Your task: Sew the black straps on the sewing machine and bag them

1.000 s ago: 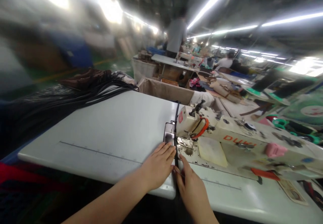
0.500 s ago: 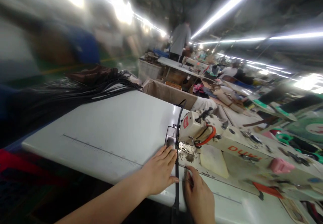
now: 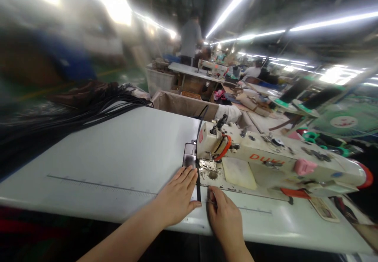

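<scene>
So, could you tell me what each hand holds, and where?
The left hand lies flat beside the black strap, holding nothing. The right hand seems to pinch something thin with its fingers, too small to tell.

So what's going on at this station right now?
A person is working at a cream industrial sewing machine set into a white table. A narrow black strap runs down beside the machine's presser foot. The left hand lies flat on the table just left of the strap, and the right hand sits just right of it. A bundle of black straps lies on the table's far side, and a co-worker stands at another table beyond.
</scene>
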`<state>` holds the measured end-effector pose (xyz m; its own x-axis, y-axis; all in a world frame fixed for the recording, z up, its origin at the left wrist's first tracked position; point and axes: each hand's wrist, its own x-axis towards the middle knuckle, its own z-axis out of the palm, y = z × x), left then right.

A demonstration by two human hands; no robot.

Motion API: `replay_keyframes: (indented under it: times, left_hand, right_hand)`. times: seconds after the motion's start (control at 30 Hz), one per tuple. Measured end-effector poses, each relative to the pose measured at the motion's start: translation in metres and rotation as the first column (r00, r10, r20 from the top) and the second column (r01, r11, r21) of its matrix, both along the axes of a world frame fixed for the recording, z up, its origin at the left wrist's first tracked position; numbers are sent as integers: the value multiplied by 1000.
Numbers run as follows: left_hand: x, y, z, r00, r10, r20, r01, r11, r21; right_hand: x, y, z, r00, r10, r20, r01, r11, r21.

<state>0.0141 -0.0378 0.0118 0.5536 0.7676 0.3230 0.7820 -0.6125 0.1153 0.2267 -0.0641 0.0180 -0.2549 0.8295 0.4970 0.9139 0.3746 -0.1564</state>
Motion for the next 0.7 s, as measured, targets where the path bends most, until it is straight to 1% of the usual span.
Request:
replay_keyframes:
  times: [0.23, 0.43, 0.57, 0.7]
  left_hand:
    - [1, -1, 2, 1000, 2, -20, -1, 999, 43]
    - [1, 0, 1, 1000, 7, 29, -9, 997, 80]
    - [-1, 8, -2, 999, -2, 51, -2, 997, 76]
    - [-3, 21, -2, 998, -19, 60, 16, 999, 52]
  right_hand:
    - [-2, -2, 2, 1000, 6, -17, -6, 1000, 2]
    - [-3, -3, 3, 999, 17, -28, -17, 1000, 5]
    - [-3, -4, 2, 1000, 10, -26, -10, 1000, -13]
    - [-2, -5, 0, 999, 7, -34, -8, 999, -31]
